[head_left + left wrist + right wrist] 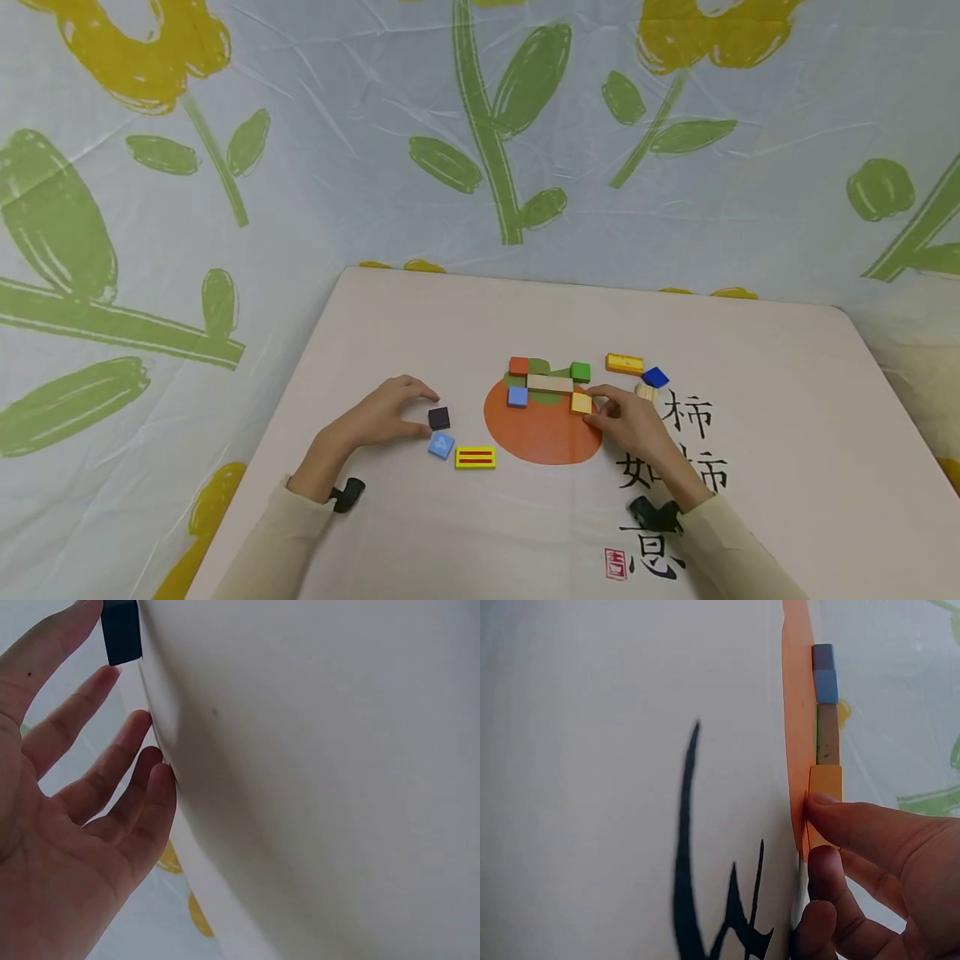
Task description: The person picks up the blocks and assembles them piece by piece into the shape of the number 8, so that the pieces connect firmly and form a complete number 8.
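Nearest the body, behind the right grip point(630, 421), a dark wrist device point(656, 514) sits by the cream sleeve, with black lettering point(688, 415) printed on the counter point(420, 542) around that forearm. On the near side of the left grip point(386, 412), off its thumb, lie a red-striped yellow bar point(476, 457) and, closer in, a light blue block point(441, 445) with a pale mark on top. The left grip is relaxed and released, thumb and index curving about a black block point(438, 418); the thumb comes right up to it, though I cannot tell whether it bears on it. The right grip is grasping a plain yellow block point(581, 403), thumb and index pinching it on the printed orange fruit point(543, 442). Across from that grip, to its left, is a blue block point(517, 397), and between the two, slightly farther out, runs a pale wooden plank point(550, 383). Just past the right grip's knuckles lies a small wooden block point(646, 392), partly hidden by the hand, with a dark blue block point(655, 377) beyond. Out ahead of the right grip's fingertips stands a green block point(581, 372), with a red block point(519, 367) farther left behind the plank's other end; a yellow-orange bar point(625, 363) lies right of the green one. Farthest from both grips hangs a flowered cloth point(360, 200).
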`<state>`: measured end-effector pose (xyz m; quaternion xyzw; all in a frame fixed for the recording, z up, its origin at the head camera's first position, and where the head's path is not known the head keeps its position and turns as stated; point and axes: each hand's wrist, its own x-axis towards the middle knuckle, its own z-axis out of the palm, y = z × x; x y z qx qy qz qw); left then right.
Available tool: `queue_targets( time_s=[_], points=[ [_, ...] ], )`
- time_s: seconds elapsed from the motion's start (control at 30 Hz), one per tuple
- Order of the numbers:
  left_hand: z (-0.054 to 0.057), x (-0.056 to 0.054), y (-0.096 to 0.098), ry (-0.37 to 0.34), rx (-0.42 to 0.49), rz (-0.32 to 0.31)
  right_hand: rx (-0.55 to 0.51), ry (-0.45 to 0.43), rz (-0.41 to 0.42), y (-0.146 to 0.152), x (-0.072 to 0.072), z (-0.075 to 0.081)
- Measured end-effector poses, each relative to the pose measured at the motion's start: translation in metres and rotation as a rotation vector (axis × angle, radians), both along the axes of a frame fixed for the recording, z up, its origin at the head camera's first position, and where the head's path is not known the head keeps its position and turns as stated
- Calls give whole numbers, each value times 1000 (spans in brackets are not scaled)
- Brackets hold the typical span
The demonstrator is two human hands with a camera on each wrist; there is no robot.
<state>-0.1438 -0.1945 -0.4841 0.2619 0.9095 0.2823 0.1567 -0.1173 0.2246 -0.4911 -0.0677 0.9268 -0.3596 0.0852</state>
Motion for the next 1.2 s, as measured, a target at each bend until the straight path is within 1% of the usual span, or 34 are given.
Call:
queue_targets(
  time_s=[0.33, 0.5, 0.6, 0.73, 0.83, 0.97, 1.2],
  points=[
    [1, 3, 4, 35, 17, 12, 4, 8, 7, 0, 0, 0],
    [1, 4, 6, 37, 5, 25, 10, 14, 12, 1, 0, 0],
    [-1, 4, 7, 50, -8, 33, 6, 13, 11, 1, -1, 0],
    [-2, 3, 7, 91, -22, 14, -3, 21, 10, 2, 0, -1],
    [-1, 2, 8, 110, -30, 3, -4, 35, 13, 2, -1, -1],
    [1, 2, 9, 109, -40, 10, -3, 39, 11, 2, -1, -1],
    [2, 2, 17, 117, 3, 30, -11, 6, 1, 2, -1, -2]
  ],
)
